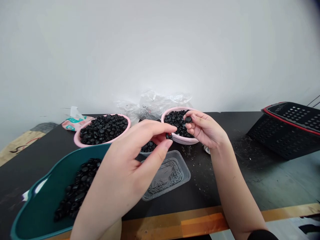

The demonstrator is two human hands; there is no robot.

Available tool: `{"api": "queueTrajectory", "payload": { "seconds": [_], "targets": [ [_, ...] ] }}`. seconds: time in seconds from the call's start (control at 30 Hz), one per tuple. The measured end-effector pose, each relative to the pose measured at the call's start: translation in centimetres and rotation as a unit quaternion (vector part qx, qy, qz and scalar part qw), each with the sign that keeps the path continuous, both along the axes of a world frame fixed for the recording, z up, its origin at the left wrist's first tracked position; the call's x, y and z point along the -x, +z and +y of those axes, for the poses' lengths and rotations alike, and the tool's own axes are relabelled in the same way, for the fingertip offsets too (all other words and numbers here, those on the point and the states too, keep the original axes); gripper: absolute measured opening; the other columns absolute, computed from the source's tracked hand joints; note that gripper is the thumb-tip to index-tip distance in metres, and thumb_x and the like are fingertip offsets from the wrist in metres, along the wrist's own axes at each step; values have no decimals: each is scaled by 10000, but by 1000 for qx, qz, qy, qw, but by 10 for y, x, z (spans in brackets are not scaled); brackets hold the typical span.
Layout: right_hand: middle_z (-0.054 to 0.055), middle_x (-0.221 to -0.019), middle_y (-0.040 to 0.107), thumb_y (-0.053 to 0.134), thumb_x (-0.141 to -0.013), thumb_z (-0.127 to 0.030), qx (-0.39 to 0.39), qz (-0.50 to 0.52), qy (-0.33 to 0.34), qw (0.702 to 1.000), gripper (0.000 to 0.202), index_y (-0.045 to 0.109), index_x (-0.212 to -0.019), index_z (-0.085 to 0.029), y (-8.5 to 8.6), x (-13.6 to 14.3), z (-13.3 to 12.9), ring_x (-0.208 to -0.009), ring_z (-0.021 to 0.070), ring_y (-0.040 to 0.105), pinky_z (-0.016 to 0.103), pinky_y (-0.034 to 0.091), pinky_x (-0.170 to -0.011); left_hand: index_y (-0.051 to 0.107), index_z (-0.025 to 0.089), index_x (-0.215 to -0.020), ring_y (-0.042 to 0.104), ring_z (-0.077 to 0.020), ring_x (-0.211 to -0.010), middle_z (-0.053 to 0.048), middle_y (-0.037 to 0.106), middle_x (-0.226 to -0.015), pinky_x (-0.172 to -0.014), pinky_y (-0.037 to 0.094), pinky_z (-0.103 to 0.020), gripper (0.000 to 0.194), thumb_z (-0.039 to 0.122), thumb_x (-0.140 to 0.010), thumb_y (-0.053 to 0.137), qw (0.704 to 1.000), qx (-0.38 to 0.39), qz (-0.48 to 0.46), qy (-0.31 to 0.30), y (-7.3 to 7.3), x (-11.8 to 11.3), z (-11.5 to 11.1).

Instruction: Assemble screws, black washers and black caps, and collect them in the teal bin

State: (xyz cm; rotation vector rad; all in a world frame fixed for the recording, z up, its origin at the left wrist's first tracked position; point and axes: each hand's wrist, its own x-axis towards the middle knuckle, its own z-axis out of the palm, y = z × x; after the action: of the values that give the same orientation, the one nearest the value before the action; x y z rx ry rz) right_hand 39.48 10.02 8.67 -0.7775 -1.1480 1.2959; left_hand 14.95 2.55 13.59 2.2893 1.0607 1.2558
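My left hand point(135, 160) is pinched on a small black part point(169, 136) between thumb and index finger. To its right, my right hand point(206, 128) holds a round black cap point(188, 119) in its fingertips, in front of a pink basket point(185, 141) of small black rings. The two parts are apart. Below my hands, a clear plastic tray point(186, 173) holds many thin metal pins. A small container point(146, 154) of black pieces is partly hidden behind my left hand.
A teal basin point(32, 213) with black caps stands at the left front, a pink-rimmed basket point(77, 141) of caps behind it. Clear plastic bags point(155, 103) and a tissue pack point(75, 122) lie near the wall. A black crate point(280, 133) is at the right.
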Motion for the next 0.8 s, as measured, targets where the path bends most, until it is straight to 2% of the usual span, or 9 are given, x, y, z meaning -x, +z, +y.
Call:
{"api": "queueTrajectory", "payload": {
  "seconds": [0.07, 0.17, 0.23, 0.33, 0.43, 0.5, 0.57, 0.67, 0.8],
  "targets": [
    [-16, -849, 771, 948, -686, -424, -10, 26, 50, 998, 330, 799, -897, -219, 10, 13, -16, -671, 73, 740, 130, 617, -616, 665, 403, -1128, 667, -122, -958, 93, 712, -1107, -825, 576, -199, 201, 261, -995, 613, 1000, -7, -2, -5, 0, -1, -2],
    [2, -973, 801, 861, -835, -291, -19, 87, 161, 983, 147, 805, -942, -208, 20, 27, -36, -729, 60, 770, 102, 623, -678, 657, 380, -1117, 660, -107, -964, 84, 700, -1114, -858, 576, -176, 198, 230, -1002, 598, 1000, -15, -5, -21, 2, -3, -5],
    [13, -977, 801, 789, -908, -231, -24, 123, 210, 970, 59, 791, -956, -198, 23, 33, -45, -780, 80, 785, 104, 620, -649, 656, 361, -1113, 660, -101, -939, 73, 699, -1097, -865, 579, -170, 193, 215, -1005, 590, 999, -17, -5, -33, 4, -4, -7],
    [4, -910, 779, 802, -897, -220, -30, 144, 197, 969, 58, 760, -910, -183, 25, 39, -53, -706, 62, 743, 94, 573, -568, 655, 351, -1106, 662, -102, -882, 58, 694, -1041, -851, 594, -173, 170, 231, -1001, 595, 999, -12, -10, -31, 6, -5, -9],
    [-12, -904, 759, 849, -845, -197, -24, 149, 169, 974, 123, 728, -863, -179, 25, 42, -57, -622, 25, 670, 94, 562, -590, 655, 371, -1098, 660, -98, -823, 71, 699, -1006, -842, 610, -177, 164, 254, -988, 618, 1000, -3, -20, -19, 5, -4, -11],
    [-6, -927, 752, 818, -869, -181, -27, 146, 183, 972, 99, 721, -880, -188, 26, 42, -59, -662, 54, 708, 102, 569, -567, 654, 396, -1115, 673, -88, -828, 95, 713, -1031, -832, 614, -158, 195, 254, -982, 630, 999, 4, -31, -18, 4, -3, -13],
    [10, -929, 746, 744, -931, -186, -35, 138, 212, 967, 51, 742, -977, -207, 28, 42, -61, -733, 98, 752, 114, 584, -547, 651, 411, -1133, 695, -79, -860, 109, 725, -1055, -820, 615, -136, 226, 244, -982, 630, 999, 18, -46, -20, 3, -2, -15],
    [32, -893, 739, 677, -981, -223, -40, 124, 225, 965, 149, 769, -1098, -213, 31, 42, -66, -805, 134, 770, 127, 611, -560, 650, 407, -1122, 713, -86, -904, 107, 732, -1053, -814, 622, -141, 214, 242, -988, 618, 998, 28, -63, -15, 2, -1, -17],
    [40, -865, 748, 704, -967, -275, -26, 130, 227, 965, 112, 783, -1006, -207, 33, 44, -70, -813, 156, 790, 103, 568, -472, 628, 408, -1133, 675, -90, -971, 109, 702, -1068, -872, 593, -156, 189, 273, -1002, 610, 999, -20, -42, 8, -1, -2, -17]
  ]
}}
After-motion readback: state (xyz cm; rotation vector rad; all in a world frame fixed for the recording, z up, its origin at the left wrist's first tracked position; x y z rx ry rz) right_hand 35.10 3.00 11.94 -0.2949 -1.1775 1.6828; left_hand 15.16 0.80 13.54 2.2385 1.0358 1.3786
